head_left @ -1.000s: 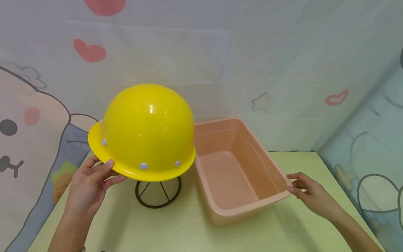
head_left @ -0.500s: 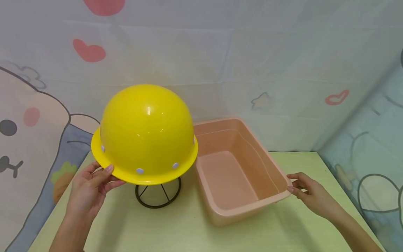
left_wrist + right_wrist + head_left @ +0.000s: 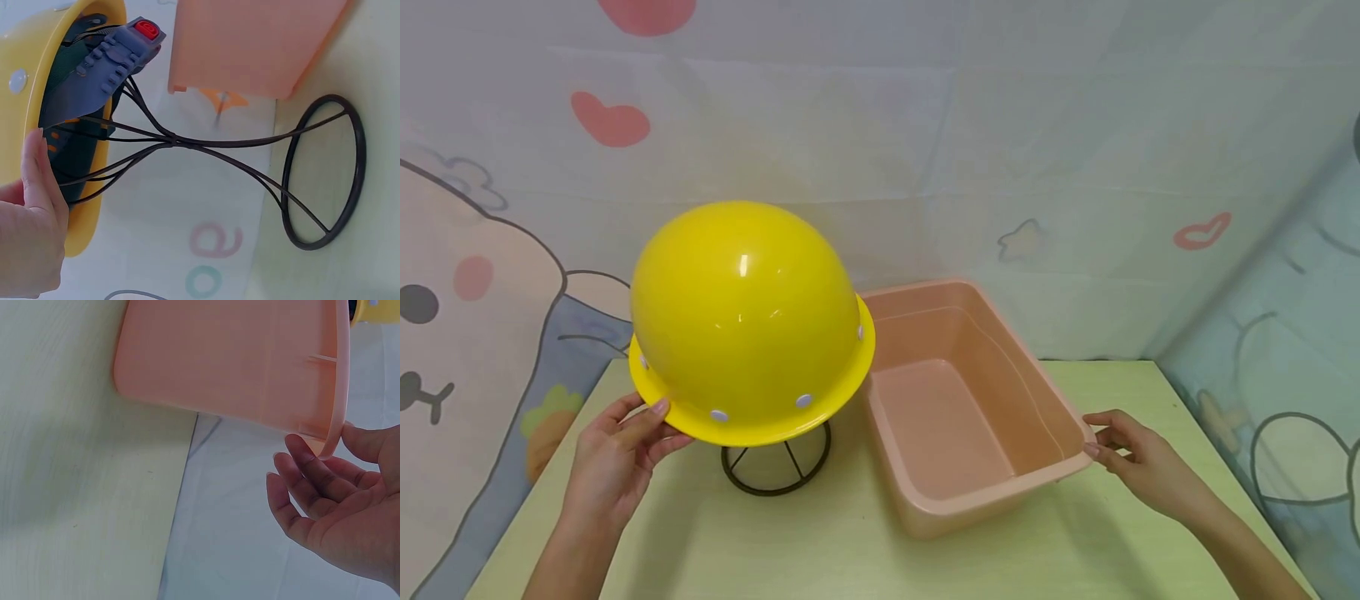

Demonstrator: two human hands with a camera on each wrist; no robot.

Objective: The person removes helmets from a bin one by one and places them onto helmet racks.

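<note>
Yellow helmet perched on the black wire stand at the worktop's left, tipped so the brim dips toward the left hand, which pinches that brim to steady and turn it. Right hand loosely curled, fingertips at the rim of the empty pink tub just beside the helmet, bracing it. Against the earlier frames: helmet rotated and tilted further left, rivets shifted along the brim; tub and right hand unchanged.

Pale yellow-green table, wood-grain surface, set against a cartoon-print cloth backdrop. Black wire stand sits on it left of centre, its ring base flat on the top. Pink plastic tub rests just right of the stand.
</note>
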